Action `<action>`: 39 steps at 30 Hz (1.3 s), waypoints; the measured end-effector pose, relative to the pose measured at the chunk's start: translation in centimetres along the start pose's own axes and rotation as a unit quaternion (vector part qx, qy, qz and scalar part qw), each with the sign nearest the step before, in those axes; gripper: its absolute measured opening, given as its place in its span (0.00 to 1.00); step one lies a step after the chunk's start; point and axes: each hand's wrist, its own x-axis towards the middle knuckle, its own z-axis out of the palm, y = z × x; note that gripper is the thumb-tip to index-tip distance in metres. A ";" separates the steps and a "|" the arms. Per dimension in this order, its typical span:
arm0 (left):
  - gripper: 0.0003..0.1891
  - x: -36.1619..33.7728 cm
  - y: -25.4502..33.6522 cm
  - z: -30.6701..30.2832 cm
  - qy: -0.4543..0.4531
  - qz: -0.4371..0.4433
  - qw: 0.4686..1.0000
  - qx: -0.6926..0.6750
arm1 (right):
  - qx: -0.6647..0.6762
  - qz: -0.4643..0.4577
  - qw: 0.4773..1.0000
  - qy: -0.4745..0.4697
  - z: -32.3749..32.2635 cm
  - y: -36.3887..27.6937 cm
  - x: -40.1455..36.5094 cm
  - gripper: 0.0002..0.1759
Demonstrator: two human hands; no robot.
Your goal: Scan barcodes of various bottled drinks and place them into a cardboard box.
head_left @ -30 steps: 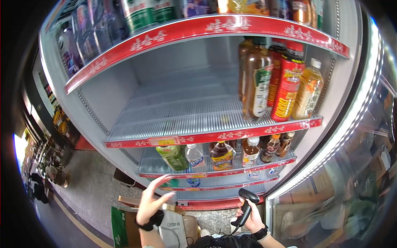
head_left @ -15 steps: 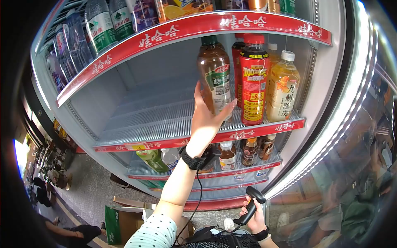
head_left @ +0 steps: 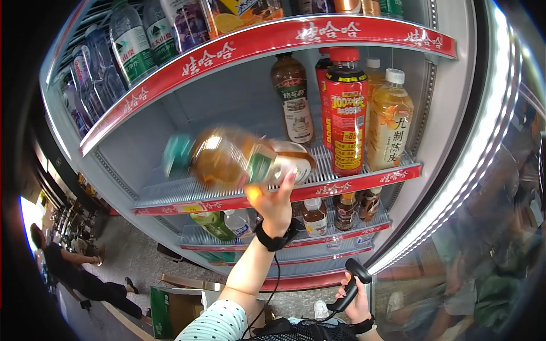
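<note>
My left hand (head_left: 272, 207) grips the lower part of a brown tea bottle (head_left: 227, 159) with a green cap. The bottle is tipped nearly sideways at the front of the middle shelf (head_left: 227, 202), its cap to the left and blurred. Behind it a similar brown bottle (head_left: 296, 105) stands upright on that shelf, beside a red-labelled bottle (head_left: 347, 113) and a yellow bottle (head_left: 390, 122). Low on the right, my right hand (head_left: 356, 301) is wrapped round the handle of a black handheld scanner (head_left: 352, 284).
Water bottles (head_left: 132, 48) and other drinks fill the upper shelf (head_left: 256, 40). Small bottles (head_left: 314, 217) stand on a lower shelf. A green and brown carton (head_left: 170, 310) is on the floor. A person in dark clothes (head_left: 85, 284) is at the far left. The glass door is at right.
My left hand has pulled the front brown bottle off its place and tipped it leftward, uncovering the similar bottle behind. More of the person at the far left shows.
</note>
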 end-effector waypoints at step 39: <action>0.40 -4.2 13.3 -32.8 -0.009 -0.079 0.996 -0.041 | -0.253 0.352 0.838 -0.331 21.3 15.8 -1.7 0.30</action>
